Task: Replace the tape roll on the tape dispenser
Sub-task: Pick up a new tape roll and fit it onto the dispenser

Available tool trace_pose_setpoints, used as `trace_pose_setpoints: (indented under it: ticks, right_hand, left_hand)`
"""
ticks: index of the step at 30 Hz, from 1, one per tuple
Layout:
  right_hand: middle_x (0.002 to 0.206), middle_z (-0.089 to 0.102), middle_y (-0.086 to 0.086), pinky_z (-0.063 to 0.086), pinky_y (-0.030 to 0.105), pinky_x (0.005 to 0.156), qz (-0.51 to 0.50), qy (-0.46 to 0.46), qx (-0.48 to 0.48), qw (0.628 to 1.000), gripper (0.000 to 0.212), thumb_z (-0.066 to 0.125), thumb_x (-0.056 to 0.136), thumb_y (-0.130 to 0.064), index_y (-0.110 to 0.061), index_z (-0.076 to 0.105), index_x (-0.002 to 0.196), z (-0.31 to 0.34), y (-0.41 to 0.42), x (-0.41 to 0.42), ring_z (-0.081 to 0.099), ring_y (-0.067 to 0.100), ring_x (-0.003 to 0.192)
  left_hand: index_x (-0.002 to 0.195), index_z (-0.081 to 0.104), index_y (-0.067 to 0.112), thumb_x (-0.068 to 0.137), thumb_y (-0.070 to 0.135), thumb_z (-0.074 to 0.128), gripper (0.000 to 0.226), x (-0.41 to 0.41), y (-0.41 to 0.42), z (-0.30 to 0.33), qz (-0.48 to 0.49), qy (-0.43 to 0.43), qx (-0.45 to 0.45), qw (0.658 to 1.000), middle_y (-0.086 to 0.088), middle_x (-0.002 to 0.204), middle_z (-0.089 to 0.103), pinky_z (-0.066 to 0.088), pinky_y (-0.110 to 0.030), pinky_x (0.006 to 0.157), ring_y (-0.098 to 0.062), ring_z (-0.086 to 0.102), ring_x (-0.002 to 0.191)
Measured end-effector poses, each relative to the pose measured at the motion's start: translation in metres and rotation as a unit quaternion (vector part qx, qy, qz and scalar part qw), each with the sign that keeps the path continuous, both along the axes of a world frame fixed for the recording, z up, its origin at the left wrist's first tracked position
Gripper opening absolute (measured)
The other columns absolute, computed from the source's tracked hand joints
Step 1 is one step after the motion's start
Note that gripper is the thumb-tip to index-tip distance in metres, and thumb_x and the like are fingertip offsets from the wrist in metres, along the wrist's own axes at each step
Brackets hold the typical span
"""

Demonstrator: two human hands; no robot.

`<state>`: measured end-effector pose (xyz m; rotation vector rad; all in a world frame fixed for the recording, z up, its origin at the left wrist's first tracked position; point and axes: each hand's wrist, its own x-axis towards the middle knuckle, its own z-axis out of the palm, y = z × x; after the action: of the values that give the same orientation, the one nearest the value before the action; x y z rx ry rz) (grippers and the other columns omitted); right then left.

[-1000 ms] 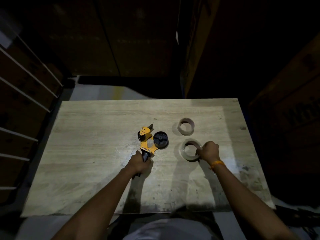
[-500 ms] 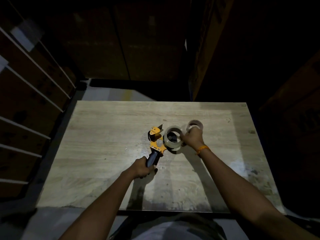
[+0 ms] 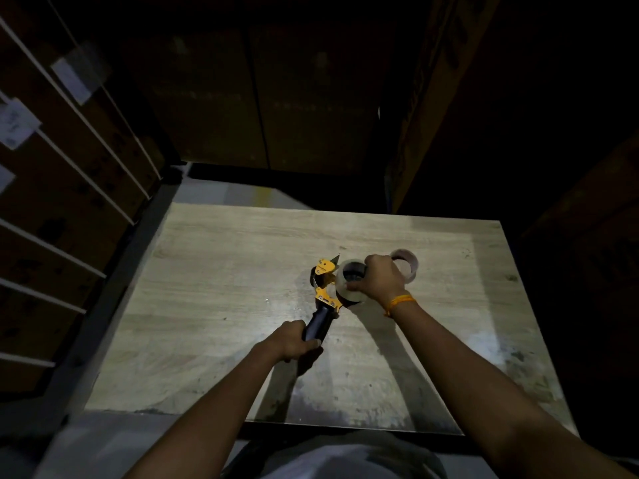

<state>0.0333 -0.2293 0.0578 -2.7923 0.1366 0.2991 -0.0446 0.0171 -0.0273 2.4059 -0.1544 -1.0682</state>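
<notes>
A yellow tape dispenser (image 3: pixel 324 282) with a black handle lies on the wooden table (image 3: pixel 221 292). My left hand (image 3: pixel 294 342) grips the handle near its end. A clear tape roll (image 3: pixel 347 285) sits over the dispenser's black hub, and my right hand (image 3: pixel 380 280) is closed on its right side, fingers over the rim. Behind my right hand an empty brown cardboard core (image 3: pixel 408 264) stands on the table, partly hidden by the hand.
Stacked cardboard boxes (image 3: pixel 432 108) rise behind and to the right of the table. A shelf rack with white bars (image 3: pixel 69 174) and paper labels stands to the left. The room is dark beyond the lit tabletop.
My right hand lifted the clear roll from the table, carried it left and set it over the dispenser's hub. My left hand has kept hold of the handle.
</notes>
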Motion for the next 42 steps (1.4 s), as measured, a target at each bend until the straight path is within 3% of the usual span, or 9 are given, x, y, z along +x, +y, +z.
trace_pose_setpoints:
  ticks: [6, 10, 18, 22, 26, 30, 33, 36, 42]
  right_hand:
    - [0.095, 0.078, 0.013, 0.061, 0.039, 0.070, 0.018, 0.001, -0.056, 0.998, 0.057, 0.089, 0.065, -0.055, -0.010, 0.078, 0.098, -0.007, 0.012, 0.000, 0.073, 0.030, 0.087]
    - [0.098, 0.079, 0.012, 0.059, 0.038, 0.073, 0.049, -0.004, -0.089, 0.995, 0.050, 0.089, 0.066, -0.051, -0.015, 0.079, 0.100, -0.013, 0.020, -0.004, 0.072, 0.030, 0.091]
    - [0.130, 0.050, 0.017, 0.056, 0.044, 0.080, 0.045, 0.047, -0.089, 0.994, 0.089, 0.092, 0.064, -0.052, -0.003, 0.052, 0.127, -0.025, 0.023, -0.002, 0.062, 0.036, 0.109]
    - [0.120, 0.060, 0.018, 0.057, 0.040, 0.075, 0.044, 0.053, -0.107, 0.992, 0.078, 0.082, 0.070, -0.064, -0.003, 0.066, 0.116, -0.018, 0.027, 0.005, 0.068, 0.033, 0.096]
    - [0.113, 0.072, 0.021, 0.055, 0.039, 0.074, 0.047, 0.117, -0.097, 0.987, 0.048, 0.063, 0.098, -0.044, 0.002, 0.069, 0.112, -0.006, 0.021, 0.023, 0.071, 0.036, 0.100]
    - [0.122, 0.067, 0.022, 0.055, 0.044, 0.082, 0.063, 0.101, -0.103, 0.987, 0.036, 0.062, 0.100, -0.032, -0.001, 0.065, 0.118, -0.001, 0.001, 0.036, 0.067, 0.039, 0.108]
    - [0.128, 0.065, 0.017, 0.054, 0.043, 0.092, 0.161, 0.107, -0.074, 0.978, 0.052, 0.079, 0.087, -0.036, -0.009, 0.063, 0.128, -0.004, -0.011, 0.040, 0.063, 0.035, 0.115]
    - [0.134, 0.065, 0.010, 0.052, 0.045, 0.103, 0.243, 0.130, -0.047, 0.960, 0.079, 0.094, 0.068, -0.032, -0.016, 0.060, 0.137, -0.009, -0.015, 0.037, 0.061, 0.031, 0.122]
    - [0.105, 0.070, 0.013, 0.050, 0.035, 0.068, 0.203, 0.072, -0.179, 0.960, 0.069, 0.083, 0.069, -0.065, -0.009, 0.069, 0.109, -0.005, 0.006, 0.041, 0.069, 0.032, 0.095]
  left_hand:
    - [0.110, 0.058, 0.009, 0.091, 0.057, 0.066, 0.052, 0.005, 0.000, -0.003, -0.022, -0.001, 0.009, 1.000, -0.010, 0.098, 0.061, 0.046, -0.032, 0.064, -0.026, 0.060, 0.083]
    - [0.113, 0.060, 0.007, 0.090, 0.057, 0.065, 0.055, 0.006, 0.001, -0.005, -0.025, -0.001, 0.011, 1.000, -0.009, 0.099, 0.061, 0.047, -0.033, 0.066, -0.025, 0.060, 0.084]
    - [0.112, 0.061, 0.009, 0.087, 0.062, 0.065, 0.058, 0.006, 0.001, -0.005, -0.035, 0.003, 0.017, 0.999, -0.006, 0.095, 0.061, 0.051, -0.035, 0.067, -0.025, 0.063, 0.084]
    - [0.106, 0.058, 0.014, 0.082, 0.065, 0.065, 0.057, 0.010, 0.001, -0.004, -0.042, 0.011, 0.025, 0.999, -0.007, 0.095, 0.062, 0.060, -0.039, 0.069, -0.026, 0.067, 0.081]
    - [0.113, 0.062, 0.009, 0.085, 0.061, 0.066, 0.060, 0.013, -0.001, -0.003, -0.056, 0.005, 0.032, 0.998, -0.008, 0.096, 0.064, 0.057, -0.039, 0.075, -0.028, 0.067, 0.085]
    - [0.103, 0.061, 0.012, 0.083, 0.063, 0.067, 0.055, 0.017, 0.000, -0.002, -0.058, 0.024, 0.027, 0.998, -0.004, 0.084, 0.065, 0.062, -0.041, 0.068, -0.025, 0.070, 0.074]
    - [0.094, 0.061, 0.013, 0.084, 0.061, 0.068, 0.050, 0.018, 0.001, -0.003, -0.054, 0.026, 0.022, 0.998, 0.000, 0.073, 0.064, 0.059, -0.038, 0.061, -0.024, 0.071, 0.069]
    - [0.099, 0.064, 0.010, 0.085, 0.060, 0.069, 0.053, 0.017, 0.002, -0.002, -0.049, 0.028, 0.016, 0.998, -0.007, 0.081, 0.070, 0.060, -0.037, 0.063, -0.025, 0.074, 0.073]
    - [0.110, 0.065, 0.008, 0.084, 0.062, 0.068, 0.060, 0.017, 0.000, -0.004, -0.052, 0.023, 0.026, 0.998, -0.012, 0.101, 0.070, 0.060, -0.040, 0.074, -0.027, 0.070, 0.083]
